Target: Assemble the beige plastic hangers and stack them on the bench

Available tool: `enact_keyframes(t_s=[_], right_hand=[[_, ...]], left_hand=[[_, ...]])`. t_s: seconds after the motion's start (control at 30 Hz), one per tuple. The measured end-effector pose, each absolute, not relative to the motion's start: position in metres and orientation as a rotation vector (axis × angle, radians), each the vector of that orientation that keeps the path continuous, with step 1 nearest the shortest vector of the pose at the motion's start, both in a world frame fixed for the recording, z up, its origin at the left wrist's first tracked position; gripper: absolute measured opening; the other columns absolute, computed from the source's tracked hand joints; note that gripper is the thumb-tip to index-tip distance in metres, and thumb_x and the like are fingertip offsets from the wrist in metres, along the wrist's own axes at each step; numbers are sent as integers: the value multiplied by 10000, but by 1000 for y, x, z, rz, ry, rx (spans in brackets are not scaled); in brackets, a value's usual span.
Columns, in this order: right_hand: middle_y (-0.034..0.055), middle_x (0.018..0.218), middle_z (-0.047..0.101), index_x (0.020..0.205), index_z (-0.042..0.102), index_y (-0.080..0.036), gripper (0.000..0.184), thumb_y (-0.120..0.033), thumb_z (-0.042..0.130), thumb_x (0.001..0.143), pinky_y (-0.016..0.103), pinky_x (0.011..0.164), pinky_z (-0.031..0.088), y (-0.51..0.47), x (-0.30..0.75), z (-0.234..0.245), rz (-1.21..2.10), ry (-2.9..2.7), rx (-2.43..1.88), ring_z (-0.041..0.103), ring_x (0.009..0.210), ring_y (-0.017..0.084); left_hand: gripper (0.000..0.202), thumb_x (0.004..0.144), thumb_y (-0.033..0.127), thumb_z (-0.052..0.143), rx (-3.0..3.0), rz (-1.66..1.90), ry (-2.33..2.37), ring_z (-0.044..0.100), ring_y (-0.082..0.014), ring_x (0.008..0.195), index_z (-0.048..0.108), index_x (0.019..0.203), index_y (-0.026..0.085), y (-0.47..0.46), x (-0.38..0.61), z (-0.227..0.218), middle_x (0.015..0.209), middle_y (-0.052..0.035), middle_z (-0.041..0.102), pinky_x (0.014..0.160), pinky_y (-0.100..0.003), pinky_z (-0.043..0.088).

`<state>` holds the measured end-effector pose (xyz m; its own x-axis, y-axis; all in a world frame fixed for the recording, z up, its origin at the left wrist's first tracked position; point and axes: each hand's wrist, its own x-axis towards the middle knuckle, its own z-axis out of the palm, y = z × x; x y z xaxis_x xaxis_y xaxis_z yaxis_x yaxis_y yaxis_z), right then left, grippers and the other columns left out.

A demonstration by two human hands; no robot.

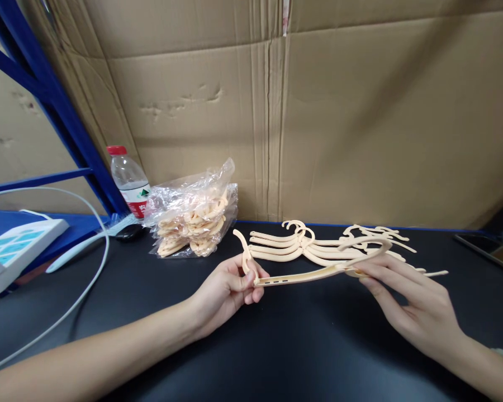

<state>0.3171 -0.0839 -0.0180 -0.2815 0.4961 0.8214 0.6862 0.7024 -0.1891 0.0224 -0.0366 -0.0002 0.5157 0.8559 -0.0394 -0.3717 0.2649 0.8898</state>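
A beige plastic clothes hanger [305, 277] is held level above the black table, its slotted arm running between my hands. Closed around that arm's left end, my left hand [230, 285] also pinches a small curved beige hook piece [243, 245], which sticks up above the thumb. My right hand [414, 301] grips the hanger near its middle, at the base of its large hook; the fingers partly cover that spot. Behind the held hanger, several matching hangers [276, 252] lie side by side on the table, and more beige pieces [377, 231] lie farther right.
A clear plastic bag [193, 218] full of beige pieces stands at the back, beside a red-capped water bottle [129, 181]. Left are a white cable [104, 223], a white-and-blue device [20, 251] and a blue metal frame [58, 106]. A dark flat device [490, 251] lies right. Cardboard [381, 111] walls the back.
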Motion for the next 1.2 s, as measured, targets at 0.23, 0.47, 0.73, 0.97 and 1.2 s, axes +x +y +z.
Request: enact_keyframes(t_s=[0.23,0.47,0.73,0.97,1.2], right_hand=[[44,975,690,1080,670,-261,294,-93,564,862,342,787,546,-83,318,-18,-259,-1915,-947,662,911,217],[34,957,671,1100,646,-260,330,-57,565,852,328,795,531,-84,317,-19,-278,-1935,-927,652,887,201],[24,909,673,1056,662,-277,332,-52,587,824,314,730,546,-85,318,-23,-404,-1899,-909,670,784,193],[16,923,659,1145,624,-298,400,-39,555,848,302,725,529,-83,318,-18,-404,-1920,-933,658,789,182],[38,970,670,1100,632,-256,298,-88,559,866,305,761,534,-79,322,-21,-440,-1931,-988,665,842,196]], left_hand=[[248,631,222,836,971,907,576,534,-105,528,617,625,106,-37,22,2,753,-81,643,470,-208,329],[279,633,252,854,1006,920,570,522,-92,510,614,637,110,-37,23,-2,713,-62,634,457,-197,313],[196,675,78,736,1000,1014,633,506,-70,487,549,654,132,-39,24,0,709,-40,657,454,-174,319],[240,702,190,797,1014,960,571,599,-112,589,572,661,119,-36,21,0,789,-59,659,536,-188,463],[251,701,225,812,1025,909,601,678,-155,653,586,676,118,-34,19,2,875,-68,672,617,-217,542]])
